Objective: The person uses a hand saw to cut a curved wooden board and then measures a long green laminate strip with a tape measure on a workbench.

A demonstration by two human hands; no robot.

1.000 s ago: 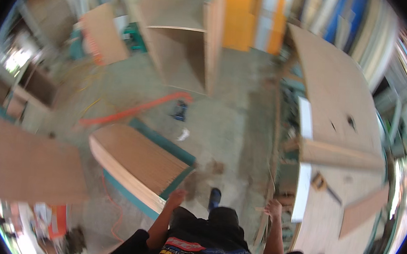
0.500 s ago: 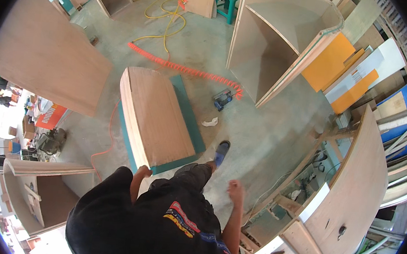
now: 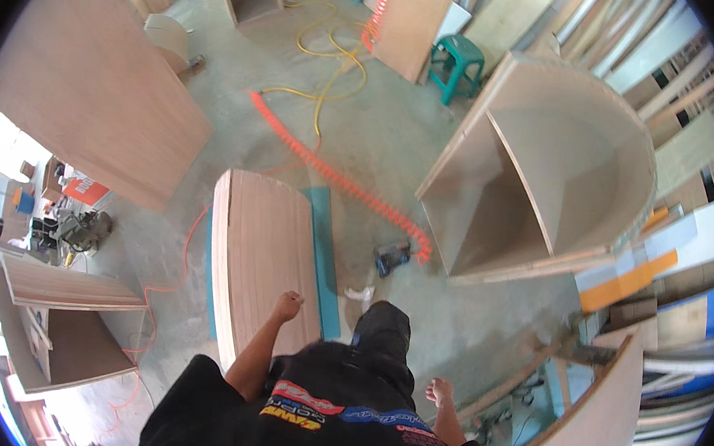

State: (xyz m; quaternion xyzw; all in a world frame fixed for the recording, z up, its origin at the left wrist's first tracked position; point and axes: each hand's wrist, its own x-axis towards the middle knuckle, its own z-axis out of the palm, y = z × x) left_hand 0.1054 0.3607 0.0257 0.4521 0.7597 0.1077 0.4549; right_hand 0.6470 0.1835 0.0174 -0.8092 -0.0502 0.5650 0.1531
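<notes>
My left hand (image 3: 289,305) is raised over a curved-topped wooden box piece (image 3: 262,240), its fingers curled in a loose fist; I see nothing held in it. That piece lies on a teal sheet (image 3: 326,258) on the floor. To the right of my body, my right hand (image 3: 441,392) hangs in the air with fingers curled and nothing visible in them. Ahead on the floor lie a dark blue nail gun (image 3: 391,258), joined to a coiled red air hose (image 3: 327,172), and a crumpled white scrap (image 3: 359,295).
A round-backed cabinet carcass (image 3: 495,201) stands ahead right, near a green stool (image 3: 456,66). A large wooden panel (image 3: 106,82) rises at left, above a small open cabinet (image 3: 83,343). A curved panel (image 3: 589,430) stands at right. A yellow hose (image 3: 320,109) crosses the floor.
I have stepped forward; the view has shifted, bringing the round-backed cabinet nearer. My left hand has left the near edge of the wooden piece and swings above it. My right hand stays out at the side.
</notes>
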